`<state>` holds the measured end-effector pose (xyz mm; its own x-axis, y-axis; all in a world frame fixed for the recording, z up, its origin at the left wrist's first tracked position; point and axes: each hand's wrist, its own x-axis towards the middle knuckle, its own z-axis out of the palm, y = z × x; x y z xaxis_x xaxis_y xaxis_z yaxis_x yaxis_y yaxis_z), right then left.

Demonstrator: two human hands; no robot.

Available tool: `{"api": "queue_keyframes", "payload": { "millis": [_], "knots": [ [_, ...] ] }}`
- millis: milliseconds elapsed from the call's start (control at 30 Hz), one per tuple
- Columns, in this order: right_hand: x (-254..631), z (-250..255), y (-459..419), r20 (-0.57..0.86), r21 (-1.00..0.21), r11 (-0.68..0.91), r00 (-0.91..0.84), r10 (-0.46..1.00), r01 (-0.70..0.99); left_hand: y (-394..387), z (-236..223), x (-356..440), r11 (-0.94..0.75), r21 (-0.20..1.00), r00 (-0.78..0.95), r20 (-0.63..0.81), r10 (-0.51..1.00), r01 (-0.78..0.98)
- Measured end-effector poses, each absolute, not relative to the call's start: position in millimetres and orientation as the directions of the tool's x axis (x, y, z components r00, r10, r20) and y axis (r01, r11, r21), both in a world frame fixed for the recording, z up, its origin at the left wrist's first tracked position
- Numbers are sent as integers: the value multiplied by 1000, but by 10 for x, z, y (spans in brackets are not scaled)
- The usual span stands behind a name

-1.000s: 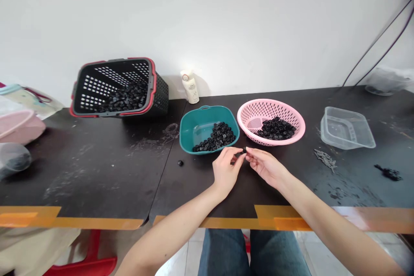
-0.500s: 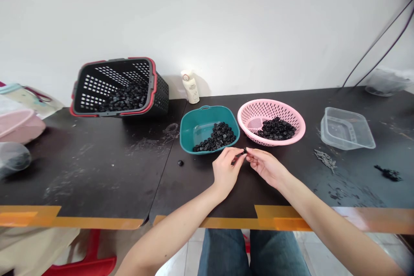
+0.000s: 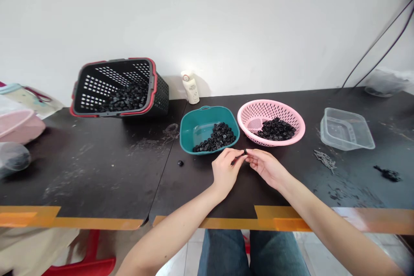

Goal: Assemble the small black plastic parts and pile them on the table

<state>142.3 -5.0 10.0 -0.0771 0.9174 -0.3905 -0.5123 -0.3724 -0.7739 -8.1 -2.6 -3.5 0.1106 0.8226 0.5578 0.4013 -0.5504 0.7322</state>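
My left hand [image 3: 225,170] and my right hand [image 3: 264,166] meet above the table, fingertips together. Pinched between them is a small black part [image 3: 245,152], mostly covered by the fingers; its exact kind is too small to make out. Just beyond my left hand stands a teal basin [image 3: 190,123] with a heap of small round black parts [image 3: 220,136] in it. A pink perforated basket [image 3: 247,110] holding black ring-like parts [image 3: 277,129] sits beyond my right hand. One loose round black part [image 3: 180,163] lies on the table to the left.
A dark basket with red handles [image 3: 155,90] holds many black parts at the back left, near a white bottle [image 3: 190,88]. On the right are a clear plastic container [image 3: 347,129], thin grey pieces [image 3: 325,160] and a small black pile [image 3: 388,174]. Orange tape [image 3: 233,223] lines the front edge.
Both hands stay in nearly the same place, still pinching the small black part, which looks slightly turned between the fingertips. Nothing else has visibly moved.
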Motion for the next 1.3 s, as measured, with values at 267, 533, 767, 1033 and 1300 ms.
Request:
{"api": "queue_keyframes", "payload": {
  "millis": [267,533,767,1033,1300],
  "knots": [
    [1407,180,-94,-269,-880,-299,-131,954,-368,-31,1,-103,-591,688,126,601,789,422],
    [1418,150,-80,-263,-799,-338,-218,940,-497,8,10,-120,-589,709,82,611,788,388],
    [1423,180,-93,-165,-836,-286,-282,945,-468,31,4,-147,-670,648,213,642,736,361],
    [1399,182,-121,23,-956,15,-25,999,-293,10,19,-162,-726,558,153,741,654,402],
    [1411,147,-147,132,-983,131,1,991,-131,-1,18,-166,-733,546,135,758,639,406]
  ]
}}
